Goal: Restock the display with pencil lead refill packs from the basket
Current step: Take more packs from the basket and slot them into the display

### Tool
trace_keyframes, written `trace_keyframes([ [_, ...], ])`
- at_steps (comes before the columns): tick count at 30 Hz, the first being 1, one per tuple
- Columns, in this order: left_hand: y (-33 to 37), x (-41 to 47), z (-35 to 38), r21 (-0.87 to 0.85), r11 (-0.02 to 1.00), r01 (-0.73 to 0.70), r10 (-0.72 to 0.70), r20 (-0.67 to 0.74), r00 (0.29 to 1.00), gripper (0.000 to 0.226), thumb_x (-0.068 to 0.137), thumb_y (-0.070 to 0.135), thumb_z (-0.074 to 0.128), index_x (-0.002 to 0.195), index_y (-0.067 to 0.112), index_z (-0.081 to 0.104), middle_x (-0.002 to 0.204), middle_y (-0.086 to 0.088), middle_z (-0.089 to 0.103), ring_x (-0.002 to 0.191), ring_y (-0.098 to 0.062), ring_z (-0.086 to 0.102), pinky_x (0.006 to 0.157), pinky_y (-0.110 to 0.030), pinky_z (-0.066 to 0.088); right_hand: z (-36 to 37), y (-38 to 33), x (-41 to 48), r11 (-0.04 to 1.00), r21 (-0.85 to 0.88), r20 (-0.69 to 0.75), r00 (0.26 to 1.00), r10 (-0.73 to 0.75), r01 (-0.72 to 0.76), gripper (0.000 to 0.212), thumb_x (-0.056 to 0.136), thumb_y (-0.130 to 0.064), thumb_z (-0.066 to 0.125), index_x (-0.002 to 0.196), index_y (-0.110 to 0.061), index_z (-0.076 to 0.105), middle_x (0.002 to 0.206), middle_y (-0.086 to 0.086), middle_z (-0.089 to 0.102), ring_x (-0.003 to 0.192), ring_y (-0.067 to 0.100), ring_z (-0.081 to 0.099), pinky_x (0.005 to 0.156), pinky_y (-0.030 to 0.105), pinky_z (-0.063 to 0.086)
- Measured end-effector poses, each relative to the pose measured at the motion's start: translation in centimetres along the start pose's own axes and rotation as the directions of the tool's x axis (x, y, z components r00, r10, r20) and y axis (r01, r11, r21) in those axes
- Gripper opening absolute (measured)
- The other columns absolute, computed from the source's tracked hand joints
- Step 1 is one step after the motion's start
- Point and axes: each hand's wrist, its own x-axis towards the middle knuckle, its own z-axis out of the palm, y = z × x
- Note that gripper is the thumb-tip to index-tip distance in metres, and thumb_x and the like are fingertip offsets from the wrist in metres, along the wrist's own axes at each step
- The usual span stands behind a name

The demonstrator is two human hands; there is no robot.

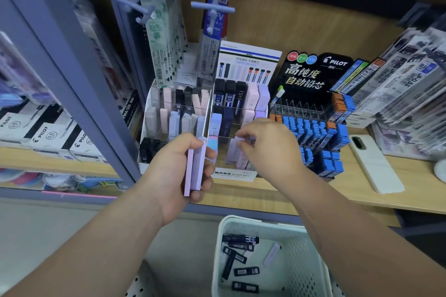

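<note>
Hands both loaded. Left hand (177,171) curls round a small stack of lilac packs (196,166), thumb on the near face, fingers wrapped behind. It holds the stack upright just in front of the display (237,174). Right hand (269,146) is just right of it, fingertips pinching one pale pack (241,139) by its top end, over the display's front row.

Step in hand: slotting packs one at a time, right hand probably feeding from the left's stack. Pale pack looks partly down among its neighbours, but fingers cover its top, so can't tell if it's seated. Next move likely calls for pushing it fully down, letting go, then taking another from the left-hand stack. It needs a straight drop between the clear dividers without tipping the packs beside it.

Packs are slim flat rectangular cases, pastel lilac, probably hard plastic, light and easy to pinch.

Basket (304,246) sits below the hands, between the forearms: white, perforated. Several dark packs (240,239) and one loose light pack (272,253) lie at its bottom, so plenty left to shelve.
</note>
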Motion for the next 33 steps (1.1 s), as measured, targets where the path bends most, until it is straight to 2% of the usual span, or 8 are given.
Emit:
trace_keyframes([
  [5, 0.0, -0.2, 0.1, -0.001, 1.0, -0.017, 0.017, 0.007, 1.0, 0.027, 0.087, 0.025, 0.048, 0.094, 0.007, 0.066, 0.068, -0.01, 0.056, 0.049, -0.024, 0.048, 0.041, -0.021, 0.029, 1.0, 0.0, -0.2, 0.999, -0.025, -0.097, 0.994, -0.042, 0.039, 0.012, 0.083, -0.017, 0.074, 0.094, -0.021, 0.078, 0.091, -0.005, 0.072, 0.083, 0.02, 0.067, 0.067, 0.031, 0.053],
  [14, -0.1, -0.1, 0.4, 0.077, 0.991, -0.106, 0.113, -0.094, 0.989, 0.027, 0.09, 0.006, 0.052, 0.107, 0.012, 0.072, 0.072, -0.009, 0.07, 0.049, -0.02, 0.053, 0.042, -0.023, 0.035, 0.7, 0.3, -0.5, 0.998, 0.066, -0.068, 0.997, 0.025, -0.021, 0.011, 0.082, -0.02, 0.076, 0.093, -0.024, 0.078, 0.091, -0.007, 0.074, 0.083, 0.017, 0.067, 0.074, 0.035, 0.055],
  [22, -0.4, -0.1, 0.7, 0.164, 0.976, -0.143, 0.15, -0.028, 0.988, 0.028, 0.093, 0.005, 0.058, 0.118, 0.016, 0.062, 0.091, -0.008, 0.078, 0.055, -0.02, 0.05, 0.046, -0.024, 0.034, 1.4, 0.1, -0.5, 0.995, 0.089, -0.054, 0.998, 0.042, -0.037, 0.012, 0.083, -0.021, 0.074, 0.094, -0.025, 0.078, 0.091, -0.008, 0.073, 0.083, 0.017, 0.066, 0.073, 0.033, 0.054],
  [27, -0.4, -0.4, 0.7, 0.214, 0.966, -0.142, 0.153, -0.036, 0.988, 0.022, 0.094, 0.006, 0.06, 0.116, 0.011, 0.061, 0.092, -0.004, 0.079, 0.061, -0.019, 0.053, 0.047, -0.025, 0.037, 2.1, 0.3, -0.9, 0.999, 0.04, -0.087, 0.996, 0.004, -0.001, 0.011, 0.083, -0.016, 0.072, 0.09, -0.021, 0.079, 0.091, -0.006, 0.068, 0.081, 0.02, 0.064, 0.065, 0.036, 0.053],
  [33, -0.5, -0.3, 0.8, 0.213, 0.971, -0.11, 0.127, -0.066, 0.99, 0.019, 0.092, 0.008, 0.06, 0.107, 0.016, 0.067, 0.088, -0.005, 0.078, 0.06, -0.018, 0.055, 0.051, -0.026, 0.038, 2.8, 0.2, -1.3, 0.999, -0.042, -0.074, 0.997, -0.009, 0.006, 0.01, 0.087, -0.018, 0.07, 0.093, -0.02, 0.078, 0.091, 0.0, 0.06, 0.069, 0.026, 0.062, 0.058, 0.038, 0.054],
])
